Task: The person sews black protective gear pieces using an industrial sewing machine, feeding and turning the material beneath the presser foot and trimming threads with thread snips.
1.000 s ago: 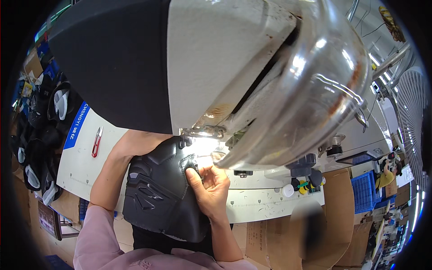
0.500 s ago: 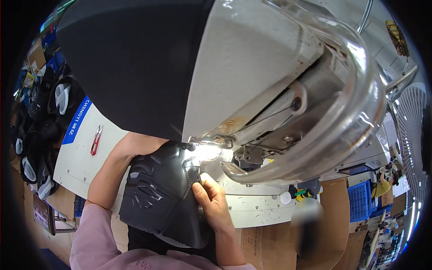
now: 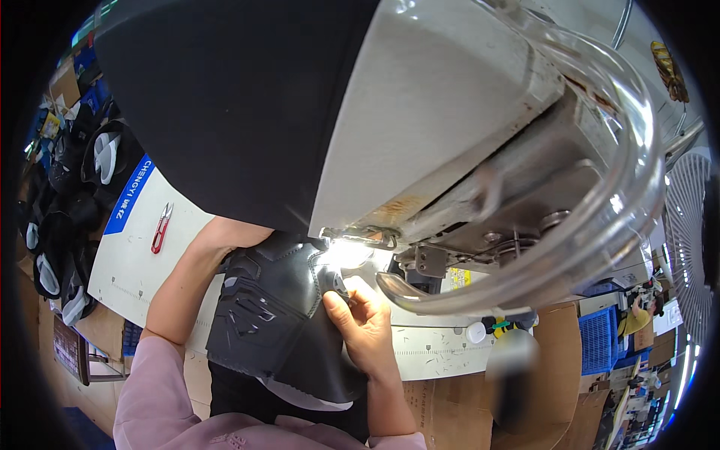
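Note:
A black shoe upper with raised panels and a stitched seam hangs over the near edge of the sewing table, its pale lining showing at the bottom. Its top end lies under the lit needle area of a large sewing machine. My right hand pinches the upper's right edge between thumb and fingers, just below the lamp glow. From the left, my left forearm reaches behind the upper and under the dark machine head. My left hand's fingers are hidden there.
Red-handled thread snips lie on the white tabletop. Black pieces with white linings are heaped at the left. A clear curved guard fronts the machine. Cardboard and a blue crate stand at the right; another person sits beyond.
My right hand has shifted slightly right and up along the upper's edge, still pinching it. The upper has moved a little right. A lever on the machine is now lower and blurred.

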### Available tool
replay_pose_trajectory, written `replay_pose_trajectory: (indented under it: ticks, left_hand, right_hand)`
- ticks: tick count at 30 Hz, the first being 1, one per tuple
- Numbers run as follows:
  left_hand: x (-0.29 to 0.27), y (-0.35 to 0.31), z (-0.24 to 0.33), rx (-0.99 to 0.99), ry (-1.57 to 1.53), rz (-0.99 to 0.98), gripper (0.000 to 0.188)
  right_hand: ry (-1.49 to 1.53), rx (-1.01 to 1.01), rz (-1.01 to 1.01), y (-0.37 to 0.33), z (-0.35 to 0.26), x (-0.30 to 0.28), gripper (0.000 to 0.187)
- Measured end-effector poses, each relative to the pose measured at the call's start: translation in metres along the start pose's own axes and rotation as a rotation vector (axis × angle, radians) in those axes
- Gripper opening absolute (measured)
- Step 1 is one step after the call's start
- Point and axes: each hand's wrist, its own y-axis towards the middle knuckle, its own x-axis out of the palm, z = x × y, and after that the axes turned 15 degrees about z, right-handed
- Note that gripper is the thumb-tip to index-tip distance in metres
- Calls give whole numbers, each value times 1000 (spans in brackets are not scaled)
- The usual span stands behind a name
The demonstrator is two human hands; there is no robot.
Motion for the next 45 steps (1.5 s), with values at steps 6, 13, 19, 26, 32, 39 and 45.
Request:
replay_pose_trajectory:
  ticks: [6, 13, 19, 26, 32, 39, 45]
  left_hand:
    - [7, -7, -13, -95, -54, 50, 15]
    - [0, -11, 22, -178, -106, 83, 16]
    - [-1, -24, 53, -290, -200, 220, 19]
    - [-8, -24, 54, -271, -160, 147, 18]
    - [-41, -72, 95, -366, -119, 467, 20]
    - [-36, -158, 157, -173, -478, 32, 61]
    - [-5, -137, 159, -598, -526, 379, 81]
  right_hand:
    - [-209, -9, 39, 11, -5, -8, 20]
    - [-490, 22, 30, 27, -8, -37, 25]
    - [-902, -733, -144, 59, 27, -88, 41]
    - [-824, -339, -206, 51, 18, -77, 32]
    - [-567, -150, 26, 37, 2, -43, 23]
    - [-426, -274, 303, 15, 3, -4, 11]
    - [-292, -191, 322, 1, -3, 18, 14]
